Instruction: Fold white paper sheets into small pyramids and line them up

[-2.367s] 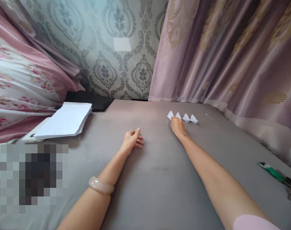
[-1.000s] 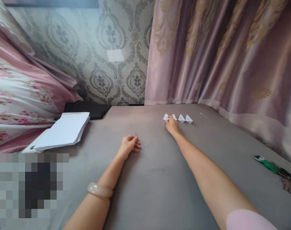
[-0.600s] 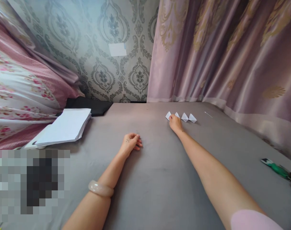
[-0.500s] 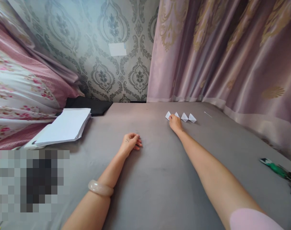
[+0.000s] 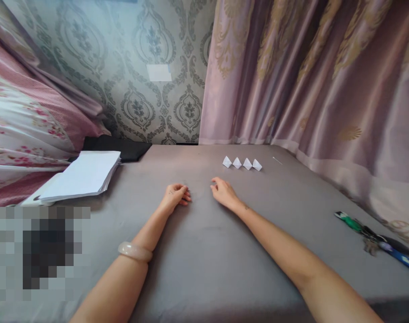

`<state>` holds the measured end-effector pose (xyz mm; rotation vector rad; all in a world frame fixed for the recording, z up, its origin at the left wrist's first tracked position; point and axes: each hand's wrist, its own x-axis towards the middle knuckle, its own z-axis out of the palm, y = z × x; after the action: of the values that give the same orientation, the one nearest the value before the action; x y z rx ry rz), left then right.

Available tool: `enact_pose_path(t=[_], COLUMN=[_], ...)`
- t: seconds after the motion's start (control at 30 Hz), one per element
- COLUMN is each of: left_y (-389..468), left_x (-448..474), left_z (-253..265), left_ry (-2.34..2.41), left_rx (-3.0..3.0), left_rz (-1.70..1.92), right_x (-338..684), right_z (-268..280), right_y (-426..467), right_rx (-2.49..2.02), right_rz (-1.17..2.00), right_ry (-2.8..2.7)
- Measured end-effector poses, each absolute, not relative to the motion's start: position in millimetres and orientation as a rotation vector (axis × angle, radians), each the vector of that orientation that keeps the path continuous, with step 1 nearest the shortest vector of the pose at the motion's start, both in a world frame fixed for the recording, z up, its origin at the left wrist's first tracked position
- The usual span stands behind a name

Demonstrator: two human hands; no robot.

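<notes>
Several small folded white paper shapes (image 5: 237,163), pointed and faceted, stand in a short row on the grey cloth surface (image 5: 204,251). My right hand (image 5: 223,191) is on the near side of that row, apart from it. Its thumb and fingers are spread slightly, with nothing between them. To the left, my left hand (image 5: 177,196) rests low over the cloth, thumb against the index finger and the other fingers loosely curled. No object shows in it. A pale bangle (image 5: 135,251) circles my left forearm.
A stack of white paper (image 5: 83,174) lies at the left, by a black flat item (image 5: 115,149). A thin white stick (image 5: 277,160) lies beyond the row, to the right. Keys (image 5: 370,246) with a green-and-blue strap (image 5: 352,223) lie at the right. Curtains (image 5: 251,67) hang behind.
My right hand has let go of the leftmost folded paper shape and drawn back toward me and to the left. My left hand keeps its pose. The view has shifted slightly right.
</notes>
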<state>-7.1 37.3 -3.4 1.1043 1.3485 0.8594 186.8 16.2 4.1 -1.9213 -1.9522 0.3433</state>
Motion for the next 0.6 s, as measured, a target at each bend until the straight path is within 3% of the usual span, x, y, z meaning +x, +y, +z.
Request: enact_pose_path(t=[0.37, 0.6], left_y=[33, 14], left_x=[-14, -72], left_z=[-5, 36], left_ry=[1.257, 1.159], left_rx=[1.183, 1.512], left_rz=[0.869, 0.304], right_x=[140, 143], right_z=[0, -4], right_y=[-47, -44], right_rx=[-1.765, -1.730], right_rz=[0.269, 0.270], right_ry=[-2.201, -2.235])
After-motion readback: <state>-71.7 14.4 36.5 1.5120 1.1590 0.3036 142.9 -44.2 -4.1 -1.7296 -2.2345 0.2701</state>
